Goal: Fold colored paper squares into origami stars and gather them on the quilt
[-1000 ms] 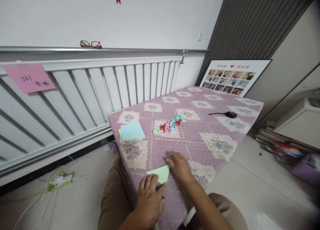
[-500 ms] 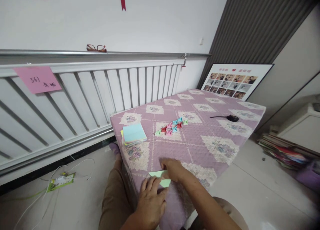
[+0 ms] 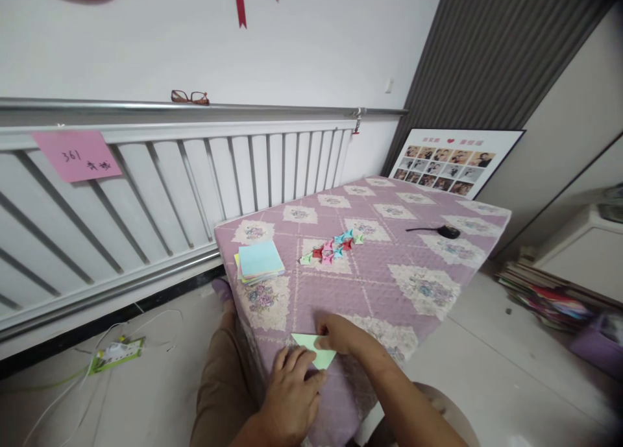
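Observation:
A light green sheet of paper (image 3: 321, 359), folded into a triangle, lies at the near end of the cloth-covered table. My left hand (image 3: 292, 385) rests flat on its lower left edge, fingers stretched out and a little apart. At the upper right edge of the paper, my right hand (image 3: 338, 335) has curled fingers, with its thumb on the sheet. Part of the paper is covered by both hands. Farther up stand several small folded paper figures (image 3: 327, 246) in red, pink, blue and green. Left of them is a stack of coloured paper squares (image 3: 260, 259), blue on top.
A purple flowered cloth (image 3: 370, 291) covers the table. A black object with a thin handle (image 3: 448, 231) lies on its right side. A white radiator (image 3: 195, 181) runs along the wall, with glasses (image 3: 189, 97) on the pipe above. A power strip (image 3: 117, 354) is on the floor.
My right hand has shifted slightly on the paper, and more of the green triangle's lower right part shows. My left hand stays pressed in place. The view has moved a little.

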Available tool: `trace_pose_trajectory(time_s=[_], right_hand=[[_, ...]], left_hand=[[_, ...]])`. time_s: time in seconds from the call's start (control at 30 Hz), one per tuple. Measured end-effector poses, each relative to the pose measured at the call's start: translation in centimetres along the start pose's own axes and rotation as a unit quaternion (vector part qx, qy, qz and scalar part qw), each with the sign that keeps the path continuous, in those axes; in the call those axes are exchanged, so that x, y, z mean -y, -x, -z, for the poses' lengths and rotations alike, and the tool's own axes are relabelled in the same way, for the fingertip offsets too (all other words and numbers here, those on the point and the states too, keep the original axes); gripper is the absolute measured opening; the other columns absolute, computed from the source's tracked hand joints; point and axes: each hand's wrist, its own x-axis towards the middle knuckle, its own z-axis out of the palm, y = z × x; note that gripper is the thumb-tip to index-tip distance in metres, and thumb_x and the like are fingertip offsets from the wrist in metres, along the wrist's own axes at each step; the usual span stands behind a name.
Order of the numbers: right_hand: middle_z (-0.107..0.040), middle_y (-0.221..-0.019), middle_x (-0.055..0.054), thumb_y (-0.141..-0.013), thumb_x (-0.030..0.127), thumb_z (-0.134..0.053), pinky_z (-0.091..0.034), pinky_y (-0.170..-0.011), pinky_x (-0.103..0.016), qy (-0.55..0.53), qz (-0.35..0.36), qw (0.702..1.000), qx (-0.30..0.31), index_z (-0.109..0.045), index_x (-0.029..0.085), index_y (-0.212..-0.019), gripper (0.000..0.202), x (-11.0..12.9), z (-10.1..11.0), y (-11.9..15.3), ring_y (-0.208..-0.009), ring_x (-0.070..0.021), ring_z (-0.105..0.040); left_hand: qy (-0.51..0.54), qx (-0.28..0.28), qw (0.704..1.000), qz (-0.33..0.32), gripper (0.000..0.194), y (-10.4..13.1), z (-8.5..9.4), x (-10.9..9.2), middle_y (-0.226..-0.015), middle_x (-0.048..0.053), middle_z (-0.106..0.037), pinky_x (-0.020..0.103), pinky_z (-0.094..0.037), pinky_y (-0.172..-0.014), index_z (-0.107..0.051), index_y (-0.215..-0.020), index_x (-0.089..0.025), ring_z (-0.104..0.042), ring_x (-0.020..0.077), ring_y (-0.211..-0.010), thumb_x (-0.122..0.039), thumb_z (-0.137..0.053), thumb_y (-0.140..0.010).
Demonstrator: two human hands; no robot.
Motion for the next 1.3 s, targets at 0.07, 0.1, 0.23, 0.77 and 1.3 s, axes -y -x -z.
trace_pose_trajectory(time_s=[0.07, 0.1, 0.23, 0.77, 1.3], right_hand=[[-0.062, -0.065, 0.002, -0.066, 0.022, -0.066, -0.032, -0.054, -0.022, -0.014, 0.008, 1.000, 0.005, -0.068, 0.017, -0.075, 0.011, 0.2, 0.0, 0.1, -0.059, -0.0121, -0.050], [-0.062, -0.065, 0.002, -0.066, 0.021, -0.065, -0.033, -0.054, -0.022, -0.020, 0.012, 1.000, 0.006, -0.069, 0.017, -0.074, 0.010, 0.3, 0.0, 0.2, -0.059, -0.0121, -0.050], [-0.064, -0.066, 0.002, -0.066, 0.016, -0.062, -0.033, -0.055, -0.022, -0.041, 0.025, 0.999, -0.015, -0.069, 0.017, -0.073, 0.010, 0.9, 0.1, 1.0, -0.060, -0.0126, -0.052], [-0.058, -0.072, -0.002, -0.087, 0.029, -0.046, -0.040, -0.066, -0.026, -0.110, 0.121, 0.951, -0.263, -0.055, 0.020, -0.069, 0.022, 7.7, -1.1, 6.9, -0.071, -0.0167, -0.056], [-0.063, -0.086, -0.004, -0.078, 0.039, -0.060, -0.044, -0.073, -0.029, -0.267, 0.159, 0.925, -0.219, -0.063, 0.024, -0.090, 0.018, 9.8, -0.3, 10.2, -0.082, -0.0208, -0.058]], left_hand=[[0.007, 0.000, 1.000, -0.001, 0.044, 0.0, 0.1, 0.0, -0.137, 0.003, -0.046, 0.049, -0.013, -0.110, -0.053, -0.126, -0.033, -0.033, 0.0258, -0.129, -0.025, -0.056, -0.083], [0.012, -0.002, 1.000, -0.002, 0.044, 0.0, 0.1, 0.0, -0.137, 0.003, -0.046, 0.049, -0.013, -0.110, -0.053, -0.126, -0.033, -0.032, 0.0260, -0.129, -0.024, -0.056, -0.082], [0.068, -0.022, 0.997, 0.007, 0.046, 0.1, 0.1, -0.2, -0.134, 0.004, -0.049, 0.049, -0.015, -0.110, -0.056, -0.122, -0.033, -0.036, 0.0263, -0.127, -0.018, -0.057, -0.078], [0.685, -0.155, 0.643, 0.307, 0.046, -2.0, 3.5, -0.9, -0.053, -0.006, -0.049, 0.020, -0.029, -0.044, -0.062, -0.089, -0.014, -0.041, 0.0069, -0.042, -0.049, -0.073, -0.060], [0.784, -0.194, 0.557, 0.195, 0.027, -0.4, 8.2, -2.7, -0.074, 0.002, -0.063, 0.024, -0.042, -0.065, -0.067, -0.080, -0.016, -0.056, 0.0112, -0.067, -0.035, -0.081, -0.067]])
